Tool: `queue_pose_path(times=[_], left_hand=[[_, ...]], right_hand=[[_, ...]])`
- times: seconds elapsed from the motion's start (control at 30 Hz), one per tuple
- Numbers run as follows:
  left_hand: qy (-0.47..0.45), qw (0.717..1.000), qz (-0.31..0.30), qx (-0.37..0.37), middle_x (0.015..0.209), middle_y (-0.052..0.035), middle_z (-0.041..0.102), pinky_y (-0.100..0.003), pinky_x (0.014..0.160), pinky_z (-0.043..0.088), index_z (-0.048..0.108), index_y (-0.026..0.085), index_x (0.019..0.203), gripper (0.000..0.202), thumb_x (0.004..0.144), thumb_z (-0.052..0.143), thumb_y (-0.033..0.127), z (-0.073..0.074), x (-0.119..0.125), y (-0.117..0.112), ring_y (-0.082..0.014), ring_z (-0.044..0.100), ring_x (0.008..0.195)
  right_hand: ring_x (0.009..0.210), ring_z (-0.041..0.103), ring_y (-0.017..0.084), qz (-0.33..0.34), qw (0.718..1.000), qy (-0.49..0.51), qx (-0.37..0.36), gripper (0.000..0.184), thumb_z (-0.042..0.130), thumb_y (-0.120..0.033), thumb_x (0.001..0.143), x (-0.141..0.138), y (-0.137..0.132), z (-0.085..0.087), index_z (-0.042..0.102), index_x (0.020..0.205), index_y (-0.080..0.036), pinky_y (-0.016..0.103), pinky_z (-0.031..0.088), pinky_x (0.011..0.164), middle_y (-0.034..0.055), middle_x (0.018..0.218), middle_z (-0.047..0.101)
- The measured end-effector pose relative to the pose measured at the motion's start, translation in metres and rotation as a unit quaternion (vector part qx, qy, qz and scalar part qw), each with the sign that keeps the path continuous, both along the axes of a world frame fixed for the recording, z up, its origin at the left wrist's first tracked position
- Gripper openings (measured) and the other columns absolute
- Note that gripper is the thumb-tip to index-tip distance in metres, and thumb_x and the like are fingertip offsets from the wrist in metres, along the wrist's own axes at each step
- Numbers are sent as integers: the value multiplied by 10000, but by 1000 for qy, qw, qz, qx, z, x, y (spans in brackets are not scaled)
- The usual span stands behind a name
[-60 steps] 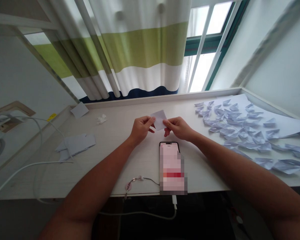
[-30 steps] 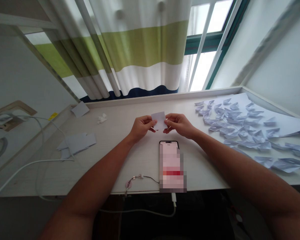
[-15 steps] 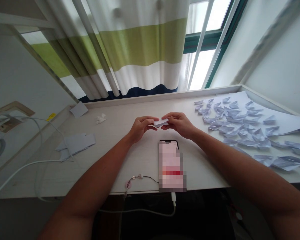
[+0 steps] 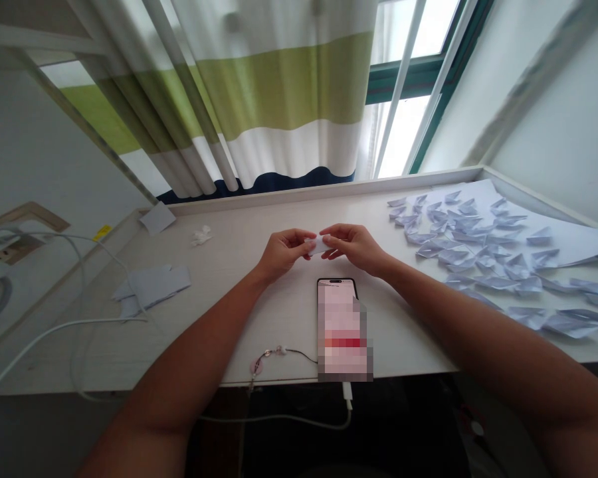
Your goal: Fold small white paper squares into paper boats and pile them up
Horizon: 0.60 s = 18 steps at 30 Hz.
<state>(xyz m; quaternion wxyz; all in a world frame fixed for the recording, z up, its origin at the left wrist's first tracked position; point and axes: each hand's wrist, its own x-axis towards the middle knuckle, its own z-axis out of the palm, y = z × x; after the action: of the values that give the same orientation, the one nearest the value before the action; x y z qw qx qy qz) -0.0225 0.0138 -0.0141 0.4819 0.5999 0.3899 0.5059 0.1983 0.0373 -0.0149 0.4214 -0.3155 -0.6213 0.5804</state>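
A small folded piece of white paper [image 4: 319, 245] is pinched between my two hands, above the middle of the desk. My left hand [image 4: 285, 253] grips its left end with thumb and fingers. At the right end, my right hand [image 4: 355, 245] holds it the same way. Its exact folds are partly covered by my fingers. Just below my hands lies a phone [image 4: 339, 312] with its screen lit and mostly blurred out. Many folded paper boats [image 4: 483, 245] are spread over the right side of the desk, some resting on a large white sheet [image 4: 573, 236].
On the left of the white desk [image 4: 239, 232] lie stacked paper pieces [image 4: 154, 289], a crumpled scrap [image 4: 202, 236] and a square sheet [image 4: 158, 218]. A white cable [image 4: 349, 398] plugs into the phone, whose beaded strap [image 4: 266, 355] reaches the front edge. Other cables cross the left side.
The folded paper has turned so that a flatter face shows. My left thumb has come up onto it, and my fingers are closer together.
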Motion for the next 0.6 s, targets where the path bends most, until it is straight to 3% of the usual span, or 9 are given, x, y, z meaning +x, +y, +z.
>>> queue_pose_path(times=[0.27, 0.47, 0.6], left_hand=[[7, 1000, -6, -2, 781, -25, 771, -292, 673, 624, 853, 143, 1055, 435, 714, 987, 377, 0, 2, -1, -129, 686, 683], [40, 999, -11, -16, 810, -81, 812, -302, 657, 610, 855, 140, 872, 398, 777, 926, 520, 1, 2, -1, -160, 702, 699], [74, 997, 12, 15, 756, -80, 801, -307, 655, 595, 856, 142, 833, 376, 782, 918, 510, 2, 1, -2, -158, 681, 658]], right_hand=[[754, 806, 210, -6, 1000, 4, 25, 557, 973, -654, 745, 1, 5, -7, 794, 981, -182, 360, 675, 710, 58, 883, 813], [752, 763, 190, -7, 997, -12, 79, 457, 959, -595, 782, -1, 5, -7, 799, 913, -187, 340, 623, 702, 46, 821, 802], [782, 769, 200, -2, 997, -26, 73, 453, 915, -599, 827, -1, 3, -7, 805, 944, -175, 346, 622, 729, 67, 870, 819]])
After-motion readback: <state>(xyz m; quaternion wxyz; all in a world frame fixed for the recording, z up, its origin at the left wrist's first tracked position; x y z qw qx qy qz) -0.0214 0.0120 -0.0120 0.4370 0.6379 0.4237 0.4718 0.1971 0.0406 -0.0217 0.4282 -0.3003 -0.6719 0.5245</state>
